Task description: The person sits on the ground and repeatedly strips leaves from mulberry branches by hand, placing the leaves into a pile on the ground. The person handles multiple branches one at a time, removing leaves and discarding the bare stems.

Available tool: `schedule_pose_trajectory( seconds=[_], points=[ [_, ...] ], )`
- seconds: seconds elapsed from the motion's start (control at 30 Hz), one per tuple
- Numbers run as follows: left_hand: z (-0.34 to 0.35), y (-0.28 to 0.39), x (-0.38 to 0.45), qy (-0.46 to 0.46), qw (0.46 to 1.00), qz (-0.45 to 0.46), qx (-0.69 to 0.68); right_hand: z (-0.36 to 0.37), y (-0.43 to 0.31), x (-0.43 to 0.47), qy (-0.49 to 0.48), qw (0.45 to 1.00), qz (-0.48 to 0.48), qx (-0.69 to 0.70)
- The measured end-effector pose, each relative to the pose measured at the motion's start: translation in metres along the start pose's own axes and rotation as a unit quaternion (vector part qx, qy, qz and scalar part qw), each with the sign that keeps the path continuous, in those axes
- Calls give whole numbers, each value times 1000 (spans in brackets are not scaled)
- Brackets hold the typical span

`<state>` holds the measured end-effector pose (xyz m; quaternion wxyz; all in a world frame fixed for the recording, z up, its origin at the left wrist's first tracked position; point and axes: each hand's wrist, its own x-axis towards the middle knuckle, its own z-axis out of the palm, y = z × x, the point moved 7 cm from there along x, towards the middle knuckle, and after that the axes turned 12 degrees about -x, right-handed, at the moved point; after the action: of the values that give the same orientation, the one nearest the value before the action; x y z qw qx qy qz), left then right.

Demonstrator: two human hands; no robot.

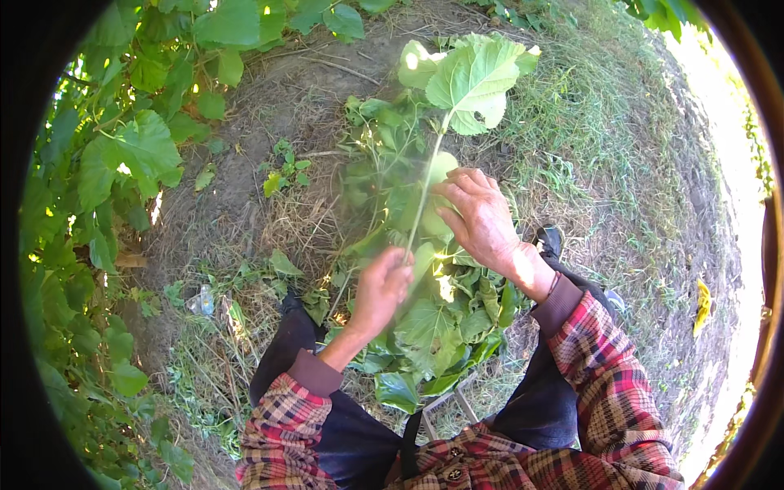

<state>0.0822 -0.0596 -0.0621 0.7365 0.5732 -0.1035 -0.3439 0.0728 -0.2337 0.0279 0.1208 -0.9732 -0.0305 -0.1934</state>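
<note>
My left hand (381, 288) grips the lower end of a slender pale stem (427, 177). The stem slants up and slightly right, with broad toothed green leaves (474, 86) at its tip; one leaf has a hole. Right of the stem, my right hand (481, 214) has its fingers bent close to a blurred leaf (442, 165) on it. Whether those fingers pinch that leaf is unclear. Below both hands, a heap of large green leaves (429, 337) lies between my legs, some of them curled.
Leafy branches (131, 153) hang along the left side. Cut greenery (383, 135) lies on the ground ahead. Grass (563, 135) covers the ground at right, with a yellow object (702, 306) on it. Clear plastic litter (202, 301) lies at left. Part of a metal frame (465, 405) shows under me.
</note>
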Motion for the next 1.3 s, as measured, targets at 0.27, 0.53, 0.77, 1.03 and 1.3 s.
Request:
schedule_pose_trajectory(
  seconds=[0.27, 0.53, 0.77, 1.03, 1.3],
  points=[
    [20, 8, -3, -46, 997, -32, 55, 13, 4, -5, 40, 998, -6, 47],
    [13, 8, 1, -9, 992, -114, -57, 22, -25, -10, -23, 996, -49, 68],
    [6, 2, 2, -2, 990, -102, -93, 31, -24, -13, -51, 989, -18, 138],
    [0, 12, 1, 64, 987, 98, 111, 48, -22, -18, -86, 930, 129, 334],
    [6, 34, 1, 65, 959, 186, 202, 63, -11, -29, -198, 916, 187, 295]
  ],
)
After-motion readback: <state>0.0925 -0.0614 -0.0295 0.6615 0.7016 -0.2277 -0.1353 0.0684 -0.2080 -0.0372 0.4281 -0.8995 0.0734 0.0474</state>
